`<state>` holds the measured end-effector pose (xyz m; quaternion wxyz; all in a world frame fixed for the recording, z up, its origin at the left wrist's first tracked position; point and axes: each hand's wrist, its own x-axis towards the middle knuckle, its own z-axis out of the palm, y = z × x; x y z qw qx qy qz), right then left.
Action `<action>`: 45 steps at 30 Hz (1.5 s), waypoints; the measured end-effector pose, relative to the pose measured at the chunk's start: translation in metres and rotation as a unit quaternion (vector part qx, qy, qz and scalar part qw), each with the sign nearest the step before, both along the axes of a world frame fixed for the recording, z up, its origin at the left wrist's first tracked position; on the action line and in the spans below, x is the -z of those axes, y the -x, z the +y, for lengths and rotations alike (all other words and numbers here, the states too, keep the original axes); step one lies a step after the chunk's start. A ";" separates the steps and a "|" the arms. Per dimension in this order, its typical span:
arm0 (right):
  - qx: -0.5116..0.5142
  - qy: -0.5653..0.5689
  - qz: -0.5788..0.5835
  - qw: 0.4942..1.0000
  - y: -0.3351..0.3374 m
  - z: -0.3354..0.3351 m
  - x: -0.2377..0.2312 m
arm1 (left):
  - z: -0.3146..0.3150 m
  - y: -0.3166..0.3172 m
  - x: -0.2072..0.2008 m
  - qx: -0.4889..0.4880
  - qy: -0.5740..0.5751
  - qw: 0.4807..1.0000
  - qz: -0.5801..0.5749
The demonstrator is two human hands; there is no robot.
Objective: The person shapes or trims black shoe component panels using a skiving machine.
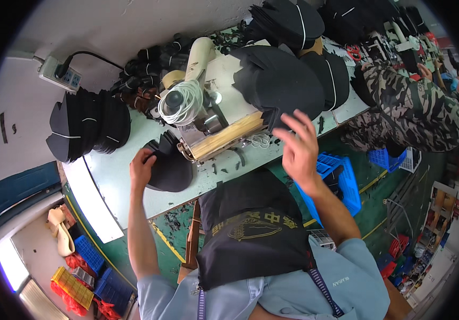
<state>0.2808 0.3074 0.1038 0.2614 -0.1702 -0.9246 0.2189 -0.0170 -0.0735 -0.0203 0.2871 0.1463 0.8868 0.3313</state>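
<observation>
Left of the machine, my left hand (141,169) has its fingers curled over the edge of some rounded black cut pieces (172,169), notched at their far end, lying on the pale table. My right hand (300,149) is raised above the table's front edge, fingers apart and nothing in them. Just beyond it lies a large pile of black cut pieces (280,80) on the machine's flat top. The machine (203,106) has a cream arm, a coil of white cord and a wooden strip (227,135) along its front.
Tied stacks of black pieces (82,125) stand at the table's left end, and more bundles (291,24) at the back. Black scraps are scattered about. A blue crate (341,186) is on the floor to the right. A person in a camouflage top (411,104) works at far right.
</observation>
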 end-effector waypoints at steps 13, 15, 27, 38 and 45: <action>-0.074 0.530 -0.130 0.835 0.035 -0.066 0.028 | 0.130 -0.087 -0.068 -0.064 -0.151 0.985 -0.057; -0.080 0.458 -0.146 0.873 0.043 -0.052 0.043 | 0.149 -0.095 -0.077 -0.090 -0.128 0.987 -0.031; 0.059 0.532 -0.025 0.844 0.007 -0.091 0.027 | 0.177 -0.089 -0.072 -0.079 -0.075 0.994 0.030; 0.047 0.037 0.221 0.973 -0.015 0.006 -0.064 | 0.012 -0.014 0.035 0.023 0.178 0.950 0.257; -0.004 -0.020 -0.027 0.999 -0.003 -0.020 -0.013 | -0.014 -0.013 0.020 -0.038 0.078 0.985 0.150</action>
